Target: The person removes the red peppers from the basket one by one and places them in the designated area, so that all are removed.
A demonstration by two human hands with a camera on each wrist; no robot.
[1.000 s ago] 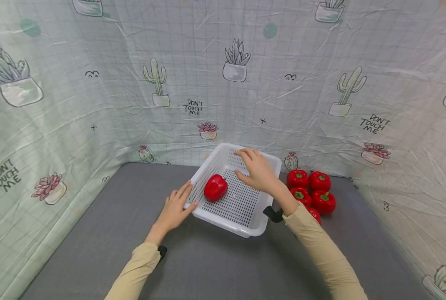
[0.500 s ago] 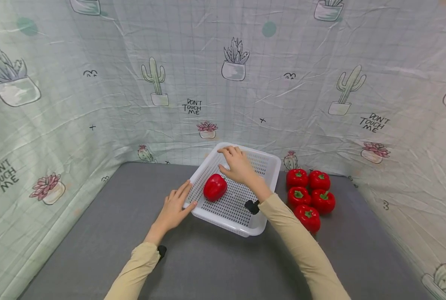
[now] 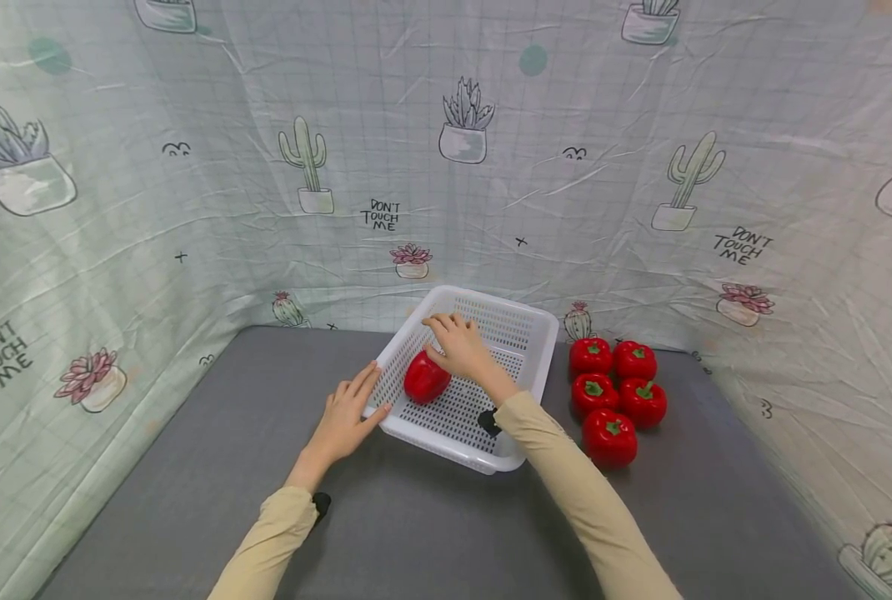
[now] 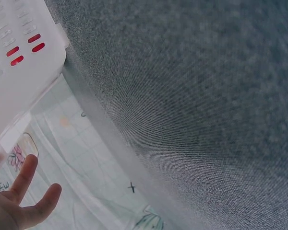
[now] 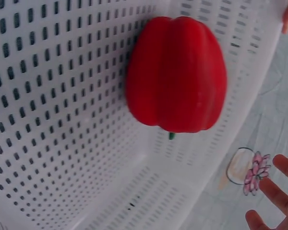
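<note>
A white perforated plastic basket (image 3: 446,447) stands at an angle on the grey table, with one red bell pepper (image 3: 426,380) lying in its left part. My left hand (image 3: 347,421) rests on the basket's left rim, fingers straight and thumb by the front corner. Over the pepper hovers my right hand (image 3: 463,352), its fingers spread and slightly bent. In the right wrist view the pepper (image 5: 177,76) lies on its side with a bit of green stem showing, and the right fingertips are apart from it. Two left fingers (image 4: 26,179) extend beside the basket wall (image 4: 24,91) in the left wrist view.
Several more red bell peppers (image 3: 609,437) with green stems stand clustered on the table, right of the basket. Behind and at both sides hangs a pale curtain (image 3: 371,108) printed with cactus pots. The grey tabletop (image 3: 416,533) extends in front of the basket.
My right hand has moved left across the basket and come nearer, now over the pepper. The left hand stays on the rim. The pepper and basket have not visibly moved.
</note>
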